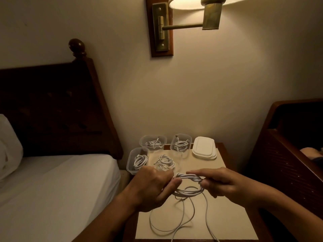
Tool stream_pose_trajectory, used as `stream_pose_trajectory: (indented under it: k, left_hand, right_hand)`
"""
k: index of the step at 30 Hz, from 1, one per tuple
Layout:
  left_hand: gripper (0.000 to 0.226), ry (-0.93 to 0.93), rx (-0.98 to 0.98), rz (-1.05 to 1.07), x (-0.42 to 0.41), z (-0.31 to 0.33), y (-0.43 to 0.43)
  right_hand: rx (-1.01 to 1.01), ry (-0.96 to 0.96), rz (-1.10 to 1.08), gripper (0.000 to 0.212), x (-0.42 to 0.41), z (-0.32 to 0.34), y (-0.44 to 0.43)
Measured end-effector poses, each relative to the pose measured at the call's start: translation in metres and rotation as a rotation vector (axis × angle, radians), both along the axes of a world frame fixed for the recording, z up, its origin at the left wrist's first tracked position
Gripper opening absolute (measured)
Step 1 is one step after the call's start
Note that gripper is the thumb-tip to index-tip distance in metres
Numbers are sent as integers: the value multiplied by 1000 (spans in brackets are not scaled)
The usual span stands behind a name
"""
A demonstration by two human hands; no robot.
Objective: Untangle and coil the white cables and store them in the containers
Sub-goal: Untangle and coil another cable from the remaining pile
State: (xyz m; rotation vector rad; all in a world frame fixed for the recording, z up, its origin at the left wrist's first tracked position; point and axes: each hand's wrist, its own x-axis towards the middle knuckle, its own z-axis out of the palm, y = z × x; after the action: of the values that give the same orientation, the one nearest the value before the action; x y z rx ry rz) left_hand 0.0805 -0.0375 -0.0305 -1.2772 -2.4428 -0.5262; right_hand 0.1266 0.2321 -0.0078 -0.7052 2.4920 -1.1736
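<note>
White cable coil (189, 177) held btwn hands: left hand (152, 187) grips its left edge, right hand (225, 184) pinches right edge

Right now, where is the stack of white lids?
In the head view, the stack of white lids lies at the far right corner of the nightstand, beside a clear container holding a cable.

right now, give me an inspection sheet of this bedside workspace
surface: nightstand, pale top, dim light.
job's things: three clear tubs each hold a coiled cable; fourth coil beside them, its tub faint; stacked lids.
clutter: nothing seen.
hands: left hand grips and right hand pinches the half-wound cable.
cables: its loose tail loops toward the near edge.
surroundings: bed left, wall lamp above, dark wooden furniture right.
</note>
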Motion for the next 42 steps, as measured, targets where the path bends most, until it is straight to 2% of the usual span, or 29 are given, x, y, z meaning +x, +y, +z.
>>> stream_pose_trajectory:
  k: [4, 7, 10, 13, 16, 19, 24, 27, 29, 30, 32, 35, 38, 40, 42]
  left_hand:
    - [42, 28, 26, 15, -6, 5, 1]
    - [43, -40, 62, 50, -3, 7, 19]
    - [43, -58, 8, 45, 0, 3, 28]
    - [41, -63, -47, -12, 1, 4, 29]
    - [40, -145, -32, -21, -5, 4, 30]
    - [33, -225, 0, 7, -9, 3, 30]
    - [27, -540, 154, 64, -8, 10, 35]
    - [21, -836, 322, 26, -19, 13, 36]
    - [21, -1026, 389, -20, -27, 15, 35]
    - [21, -1064, 394, -25, -30, 16, 34]
    - [21, -1019, 351, 4, -34, 16, 32]
    - [19, -764, 218, 162, -33, 6, 32]
    - [15, -513, 332, 323, -32, -8, 32]
    - [13, -465, 447, 385, -34, -19, 29]
    - [12, -500, 508, 437, -41, -38, 26]
  right_hand:
    - [-30, -16, -7, 22, -3, 1, 5]
    - [-84, -14, -115, 21, -3, -11, 2]
    - [-58, 89, -223, 29, 3, -21, -4]
    - [-47, 226, -311, 27, 7, -24, -3]
    - [27, 409, -292, 23, 6, -21, 4]
    - [-12, 468, -341, 23, 2, -18, 2]
    - [-167, 359, -484, 20, 0, -17, -2]
    - [-266, 324, -549, 18, -4, -14, -9]
    - [-343, 244, -533, 25, -10, -12, -15]
    - [-370, 173, -503, 26, -13, -11, -18]
    - [-362, 74, -447, 19, -19, -14, -20]
    - [-300, 106, -498, 13, -23, -23, -25]
    - [-317, 226, -612, 15, -34, -34, -39]
    - [-293, 269, -652, 18, -47, -47, -51]
    - [-258, 259, -671, 20, -61, -62, -63]
